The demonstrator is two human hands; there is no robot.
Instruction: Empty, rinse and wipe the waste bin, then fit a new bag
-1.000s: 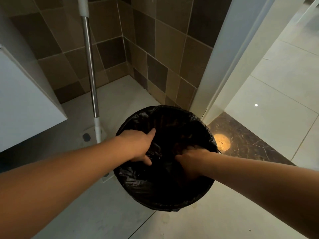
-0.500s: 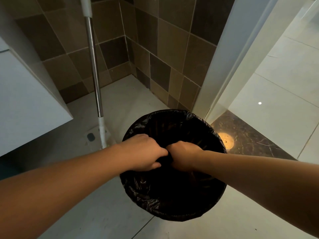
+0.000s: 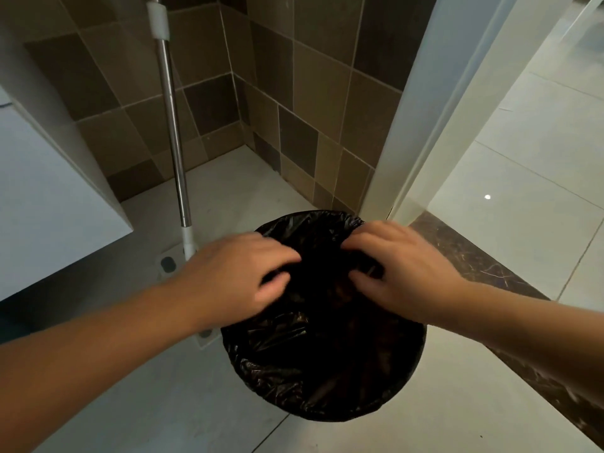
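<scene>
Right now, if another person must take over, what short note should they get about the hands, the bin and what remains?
Left hand: over the bin's left rim, fingers spread and blurred by motion; whether they hold the plastic is unclear.
Right hand: at the far right rim, fingers bent onto the black bag; the grip is unclear too.
Waste bin: stands on the floor by the doorway, the bag lining it and folded over the rim.
A mop handle leans behind it.
Done: nothing visibly.
Left: remove the bag, rinse, wipe, fit a new one.
</scene>
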